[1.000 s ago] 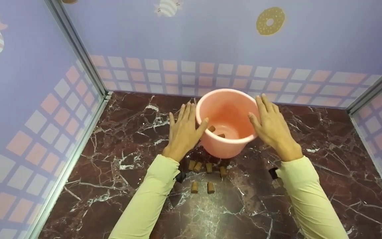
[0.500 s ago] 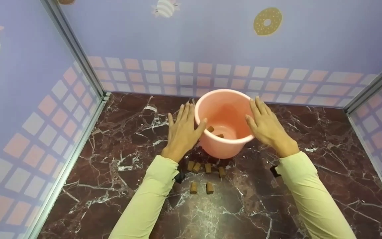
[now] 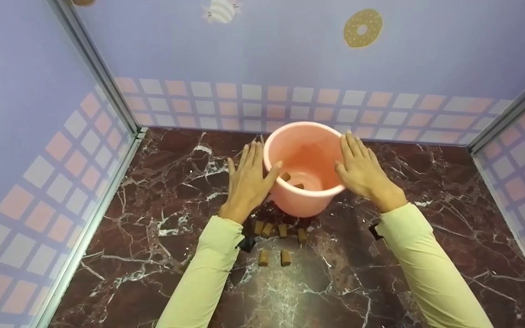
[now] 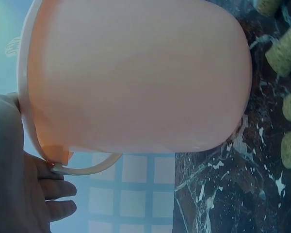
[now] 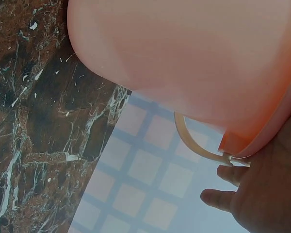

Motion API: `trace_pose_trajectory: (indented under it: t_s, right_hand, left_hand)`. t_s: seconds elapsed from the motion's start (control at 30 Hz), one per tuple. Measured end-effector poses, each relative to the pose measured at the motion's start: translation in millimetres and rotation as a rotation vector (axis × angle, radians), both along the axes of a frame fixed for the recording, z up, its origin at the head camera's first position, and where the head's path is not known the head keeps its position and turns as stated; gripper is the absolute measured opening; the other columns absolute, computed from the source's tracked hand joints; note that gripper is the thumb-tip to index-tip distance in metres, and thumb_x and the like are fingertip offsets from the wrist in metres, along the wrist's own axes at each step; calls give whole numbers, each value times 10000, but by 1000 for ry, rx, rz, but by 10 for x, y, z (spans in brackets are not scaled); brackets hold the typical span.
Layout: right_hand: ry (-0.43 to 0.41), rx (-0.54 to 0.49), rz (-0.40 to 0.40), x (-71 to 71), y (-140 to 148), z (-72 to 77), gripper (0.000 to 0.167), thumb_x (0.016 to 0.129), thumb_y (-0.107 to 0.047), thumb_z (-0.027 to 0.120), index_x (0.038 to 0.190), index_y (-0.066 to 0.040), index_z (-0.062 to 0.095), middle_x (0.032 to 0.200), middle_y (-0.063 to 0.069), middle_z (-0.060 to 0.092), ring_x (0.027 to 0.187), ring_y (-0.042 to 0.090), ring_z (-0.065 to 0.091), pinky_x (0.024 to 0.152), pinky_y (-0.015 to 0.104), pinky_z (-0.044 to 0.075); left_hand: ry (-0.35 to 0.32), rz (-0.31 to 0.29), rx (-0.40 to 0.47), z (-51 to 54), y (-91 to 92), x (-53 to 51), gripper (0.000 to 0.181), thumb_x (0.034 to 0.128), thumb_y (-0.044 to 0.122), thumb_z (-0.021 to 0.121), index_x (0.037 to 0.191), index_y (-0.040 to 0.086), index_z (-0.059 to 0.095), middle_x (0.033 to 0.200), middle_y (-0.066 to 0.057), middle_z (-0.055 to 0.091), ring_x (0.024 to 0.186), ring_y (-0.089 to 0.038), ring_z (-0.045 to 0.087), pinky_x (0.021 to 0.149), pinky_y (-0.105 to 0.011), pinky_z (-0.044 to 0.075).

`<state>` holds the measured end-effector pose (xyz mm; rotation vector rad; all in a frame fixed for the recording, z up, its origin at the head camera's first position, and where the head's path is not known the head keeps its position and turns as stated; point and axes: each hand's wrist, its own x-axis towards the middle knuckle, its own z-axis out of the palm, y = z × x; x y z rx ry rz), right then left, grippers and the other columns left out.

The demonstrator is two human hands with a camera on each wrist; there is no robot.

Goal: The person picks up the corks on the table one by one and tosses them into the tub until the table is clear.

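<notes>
A pink plastic bucket [image 3: 301, 202] stands upright on the dark marbled surface. Two brown corks [image 3: 285, 176] show inside it, low on the near left. My left hand [image 3: 246, 184] lies along the bucket's left side, fingers straight, thumb touching the rim. On the right side, my right hand [image 3: 366, 175] rests against the rim with straight fingers, its thumb at the rim's edge. Both wrist views show the bucket's handle [image 4: 94, 168] hanging on the far side, by the fingers. Several corks [image 3: 282, 231] stand in front of the bucket, with two more corks [image 3: 285, 258] nearer me.
Behind the bucket rises a lilac wall [image 3: 290, 54] with a pink and white checked band. A left side panel [image 3: 25, 136] and a right side panel [image 3: 524, 150] flank the marbled surface [image 3: 153, 273].
The right hand has shifted slightly left, closer against the bucket's rim. The head view has turned a little to the right. The left hand, bucket and corks stay in place.
</notes>
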<state>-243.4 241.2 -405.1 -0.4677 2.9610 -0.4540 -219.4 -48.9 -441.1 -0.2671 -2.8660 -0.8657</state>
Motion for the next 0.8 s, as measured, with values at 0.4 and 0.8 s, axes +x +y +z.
trace_pose_trajectory:
  t_s: [0.4,0.8]
  right_hand:
    - [-8,36,-9,-13,-15,2,741,1113,-324,329,1667,39,-5,1750,215,-84,1609,417,-58,1288,595,-29]
    - [-4,43,-5,-12,-3,14,743,1128,-365,303,1663,34,-24,1746,221,-86,1607,422,-59,1284,596,-38]
  left_hand:
    - [-55,11,170,-48,-15,11,901,1074,680,327,1682,42,140,1743,-87,105,1619,-260,77,1270,-591,-76]
    - [48,75,333,-208,-121,251,744,1102,543,412,1636,28,352,1700,-123,310,1583,-309,267,1304,-542,49]
